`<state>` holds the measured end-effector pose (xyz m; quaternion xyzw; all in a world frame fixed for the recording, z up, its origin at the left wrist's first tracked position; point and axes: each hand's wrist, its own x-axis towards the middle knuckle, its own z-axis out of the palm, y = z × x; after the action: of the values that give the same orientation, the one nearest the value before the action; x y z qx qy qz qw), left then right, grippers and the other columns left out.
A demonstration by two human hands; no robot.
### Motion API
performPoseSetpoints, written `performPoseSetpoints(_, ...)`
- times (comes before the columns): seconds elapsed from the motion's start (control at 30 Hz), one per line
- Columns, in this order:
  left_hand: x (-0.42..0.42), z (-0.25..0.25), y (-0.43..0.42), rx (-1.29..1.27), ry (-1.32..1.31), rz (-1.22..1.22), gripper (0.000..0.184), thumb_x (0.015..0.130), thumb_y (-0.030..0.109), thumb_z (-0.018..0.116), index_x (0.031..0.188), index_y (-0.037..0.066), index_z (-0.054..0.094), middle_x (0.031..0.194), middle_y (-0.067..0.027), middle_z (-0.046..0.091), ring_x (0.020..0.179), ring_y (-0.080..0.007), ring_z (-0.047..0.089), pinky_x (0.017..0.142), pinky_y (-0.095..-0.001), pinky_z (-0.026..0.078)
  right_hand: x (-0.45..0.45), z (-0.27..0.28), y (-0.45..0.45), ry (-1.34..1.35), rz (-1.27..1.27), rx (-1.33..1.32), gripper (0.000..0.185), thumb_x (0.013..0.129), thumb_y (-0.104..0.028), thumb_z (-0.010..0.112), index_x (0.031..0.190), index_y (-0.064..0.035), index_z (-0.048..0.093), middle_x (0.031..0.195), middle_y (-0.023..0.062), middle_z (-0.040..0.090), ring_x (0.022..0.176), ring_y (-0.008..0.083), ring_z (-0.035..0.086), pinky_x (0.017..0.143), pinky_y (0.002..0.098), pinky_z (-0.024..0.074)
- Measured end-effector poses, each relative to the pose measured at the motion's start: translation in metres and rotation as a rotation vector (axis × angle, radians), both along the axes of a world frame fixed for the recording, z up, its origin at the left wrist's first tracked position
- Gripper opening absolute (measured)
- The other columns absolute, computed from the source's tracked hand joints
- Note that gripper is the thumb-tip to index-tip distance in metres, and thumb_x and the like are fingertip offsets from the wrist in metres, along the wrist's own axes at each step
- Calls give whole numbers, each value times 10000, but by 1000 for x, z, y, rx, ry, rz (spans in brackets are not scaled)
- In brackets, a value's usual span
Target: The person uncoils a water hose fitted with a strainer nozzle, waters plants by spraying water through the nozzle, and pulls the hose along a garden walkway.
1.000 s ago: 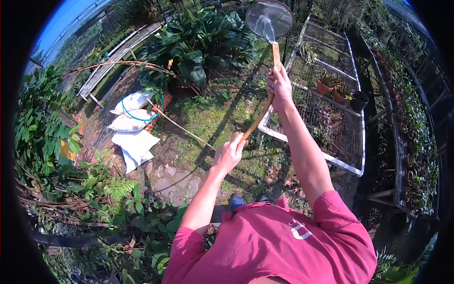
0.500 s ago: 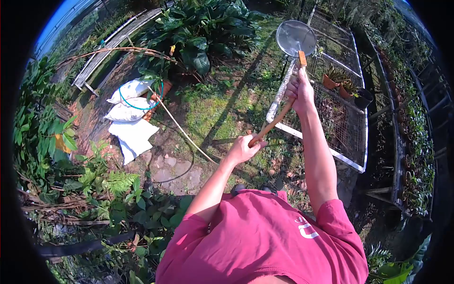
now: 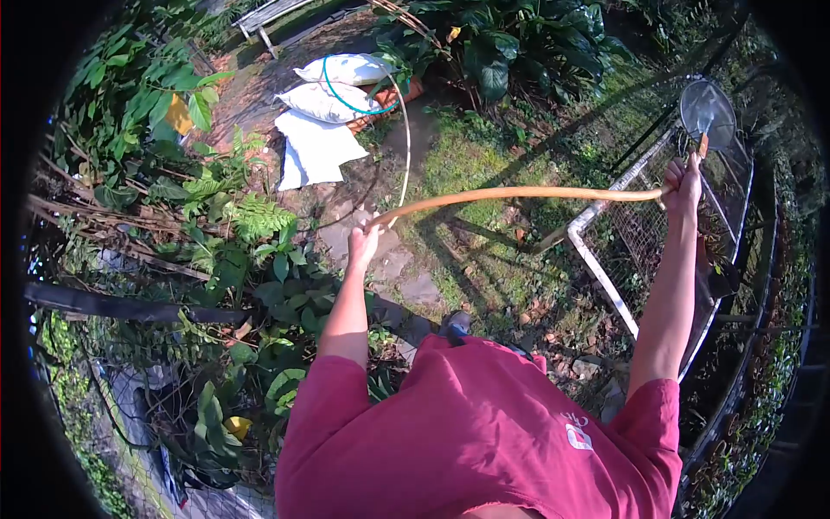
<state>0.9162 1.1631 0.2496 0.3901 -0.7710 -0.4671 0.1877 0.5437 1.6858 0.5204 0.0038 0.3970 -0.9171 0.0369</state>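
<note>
A long curved wooden pole (image 3: 519, 193) stretches between my two hands. My left hand (image 3: 365, 242) is closed round its left part. At the right, my right hand (image 3: 683, 183) grips the pole, close below a round mesh net (image 3: 707, 112) with an orange-brown piece (image 3: 704, 145) at its base. Beyond my left hand a thin pale rod (image 3: 406, 143) runs up to a teal hoop (image 3: 328, 82), which lies against white sacks (image 3: 324, 102).
A white-framed mesh rack (image 3: 601, 272) stands on the right, with a dark pot (image 3: 723, 281) on it. Leafy plants (image 3: 259, 216) grow at the left and broad-leaved ones (image 3: 527, 39) at the top. A wooden bench (image 3: 272, 13) is at the top left.
My hands have moved far apart, the left one leftward and the right one rightward with the net. More of the pole shows between them. The view has shifted, so the sacks appear higher and further right.
</note>
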Motion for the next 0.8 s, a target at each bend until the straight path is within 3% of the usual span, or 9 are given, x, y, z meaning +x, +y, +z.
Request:
performPoseSetpoints(0.07,14,8,8,-8,124,76,592,971,550,542,838,-18,640,662,-97,590,634,-188,534,634,-371,447,-12,-24,-2,1,59,-2,151,1057,-272,477,981,-144,451,637,-68,258,483,39,225,383,206,191)
performPoseSetpoints(0.1,15,11,21,-5,187,94,631,976,577,514,851,-27,645,671,-106,601,638,-194,540,640,-373,450,-16,-35,0,29,125,-21,126,1050,-262,494,1020,-141,472,638,-71,261,482,36,229,385,204,195)
performPoseSetpoints(0.13,28,45,38,-1,28,84,658,979,595,492,859,-31,654,695,-120,632,678,-193,595,653,-366,459,-18,-46,7,52,174,-33,116,1043,-252,511,1059,-138,493,638,-74,263,481,33,232,388,202,200)
performPoseSetpoints(0.27,47,96,128,97,181,79,652,985,578,502,816,-33,657,728,-75,641,742,-168,615,695,-322,473,-1,-75,33,-57,210,13,142,1036,-214,515,1155,-137,527,644,-78,279,484,33,251,394,199,208)
performPoseSetpoints(0.47,12,144,253,253,543,-163,396,1028,351,551,938,-15,675,894,-59,670,880,-144,618,897,-328,503,39,-127,64,-90,341,-12,226,1038,-208,494,1255,-158,531,638,-73,289,466,42,263,383,199,231)
performPoseSetpoints(0.57,-25,187,329,-79,389,-245,377,1043,351,501,987,16,665,605,-11,468,575,-108,439,536,-327,357,75,-154,51,-224,399,6,234,1034,-235,506,1257,-168,530,638,-66,306,469,49,279,388,201,238)
performPoseSetpoints(0.67,-72,190,371,-165,444,-330,359,1032,295,524,813,11,546,597,-69,480,543,-163,462,534,-352,388,108,-179,28,-337,430,28,231,1036,-265,516,1236,-156,555,674,-55,337,503,55,297,411,214,283)
performPoseSetpoints(0.73,-93,191,370,-61,366,-411,326,1027,292,536,889,2,594,599,-65,506,550,-172,497,537,-354,404,116,-193,24,-195,415,239,246,1034,-301,520,1214,-143,574,688,-46,378,538,72,369,462,231,391)
performPoseSetpoints(0.8,-97,198,368,-83,328,-482,318,1020,291,552,991,-17,628,673,-83,573,603,-182,552,565,-341,432,136,-181,18,-111,275,675,259,1040,-317,500,1191,-125,586,730,-31,427,620,79,473,525,260,507)
